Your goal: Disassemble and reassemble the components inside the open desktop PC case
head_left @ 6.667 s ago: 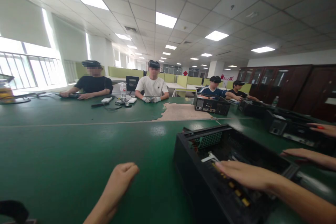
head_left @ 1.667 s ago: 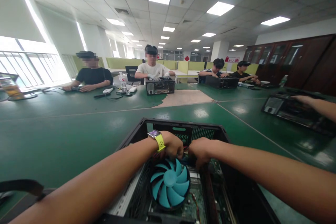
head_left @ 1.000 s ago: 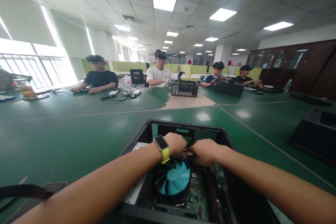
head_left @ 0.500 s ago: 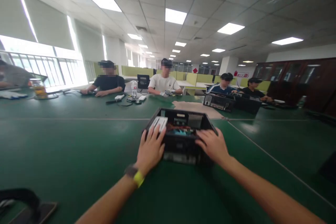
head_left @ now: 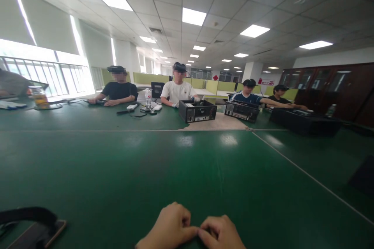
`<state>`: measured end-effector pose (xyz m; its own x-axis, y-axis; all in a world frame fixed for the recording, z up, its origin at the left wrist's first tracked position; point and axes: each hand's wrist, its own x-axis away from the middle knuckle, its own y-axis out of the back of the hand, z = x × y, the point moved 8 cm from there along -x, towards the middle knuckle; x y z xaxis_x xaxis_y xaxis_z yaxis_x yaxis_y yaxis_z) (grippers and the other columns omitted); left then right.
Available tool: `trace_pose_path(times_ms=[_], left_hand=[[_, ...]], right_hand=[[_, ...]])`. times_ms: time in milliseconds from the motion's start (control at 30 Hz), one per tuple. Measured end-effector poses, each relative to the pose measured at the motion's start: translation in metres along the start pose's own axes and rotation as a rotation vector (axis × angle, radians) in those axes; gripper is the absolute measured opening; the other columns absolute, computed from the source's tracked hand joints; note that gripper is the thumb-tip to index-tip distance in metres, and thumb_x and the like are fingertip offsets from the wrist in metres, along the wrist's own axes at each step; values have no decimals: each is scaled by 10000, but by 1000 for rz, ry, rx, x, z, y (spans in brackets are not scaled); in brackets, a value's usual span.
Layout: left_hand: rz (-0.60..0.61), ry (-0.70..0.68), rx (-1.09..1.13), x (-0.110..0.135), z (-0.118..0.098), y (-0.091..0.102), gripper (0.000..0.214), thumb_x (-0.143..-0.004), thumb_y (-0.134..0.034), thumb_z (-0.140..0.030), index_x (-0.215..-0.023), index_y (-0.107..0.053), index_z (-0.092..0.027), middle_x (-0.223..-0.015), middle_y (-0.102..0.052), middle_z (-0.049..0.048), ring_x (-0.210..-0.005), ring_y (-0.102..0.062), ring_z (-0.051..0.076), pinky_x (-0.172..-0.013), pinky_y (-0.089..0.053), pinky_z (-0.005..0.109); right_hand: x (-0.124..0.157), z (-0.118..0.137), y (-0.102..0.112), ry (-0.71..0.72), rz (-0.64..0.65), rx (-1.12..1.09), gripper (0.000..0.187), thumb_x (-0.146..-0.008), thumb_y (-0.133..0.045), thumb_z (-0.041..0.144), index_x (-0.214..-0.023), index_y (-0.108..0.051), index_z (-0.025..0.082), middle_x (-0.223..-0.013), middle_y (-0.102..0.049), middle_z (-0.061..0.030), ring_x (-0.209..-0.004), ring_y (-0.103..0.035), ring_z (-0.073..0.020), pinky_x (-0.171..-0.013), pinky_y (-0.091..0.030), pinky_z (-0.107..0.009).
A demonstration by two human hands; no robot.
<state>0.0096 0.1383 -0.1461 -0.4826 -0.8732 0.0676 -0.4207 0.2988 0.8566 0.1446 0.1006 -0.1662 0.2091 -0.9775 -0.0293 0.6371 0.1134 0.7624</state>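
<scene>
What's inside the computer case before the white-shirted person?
Inside the computer case, at picture left, a whitish part shows; a gloved hand is at the opening. The near wall covers most of the rest.

A glossy green table (head_left: pixel 131 167) with pale seams (head_left: pixel 292 162) fills the lower frame, a ragged beige patch (head_left: pixel 222 122) right of centre. By the patch stand two black rectangular computer cases (head_left: pixel 201 114). A clear plastic bottle (head_left: pixel 148 99) stands left of centre; a dark, flat rectangular object (head_left: pixel 32 238) lies lower left.
</scene>
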Motion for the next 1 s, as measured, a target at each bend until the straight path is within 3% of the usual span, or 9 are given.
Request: trace_pose_path(times_ms=[233, 700, 1000], left_hand=[[-30, -73, -28, -1, -9, 3, 305, -680, -585, -340, -490, -430, -160, -469, -354, -63, -528, -316, 85, -559, -199, 250], [-37, -85, -64, -3, -3, -3, 371, -720, -595, -467, -525, -483, -172, -516, -430, -52, -566, -344, 99, -583, -213, 258], [-39, -92, -85, -2, -7, 0, 337, -741, -571, -425, -529, -507, -172, -517, -428, -49, -561, -346, 99, -575, -222, 255]], right_hand=[[1, 22, 13, 10, -75, 110, 215, -773, -568, 396, -698, -697, 242, -577, -633, 32, -571, -526, -109, -553, -290, -234], [-1, 14, 8, 17, -58, 128, 281, -802, -544, 451, -698, -695, 238, -597, -640, 28, -575, -531, -107, -546, -277, -234], [0, 17, 10, 51, -40, 60, 257, -823, -536, 411, -736, -696, 230, -640, -660, 36, -612, -565, -102, -579, -319, -220]])
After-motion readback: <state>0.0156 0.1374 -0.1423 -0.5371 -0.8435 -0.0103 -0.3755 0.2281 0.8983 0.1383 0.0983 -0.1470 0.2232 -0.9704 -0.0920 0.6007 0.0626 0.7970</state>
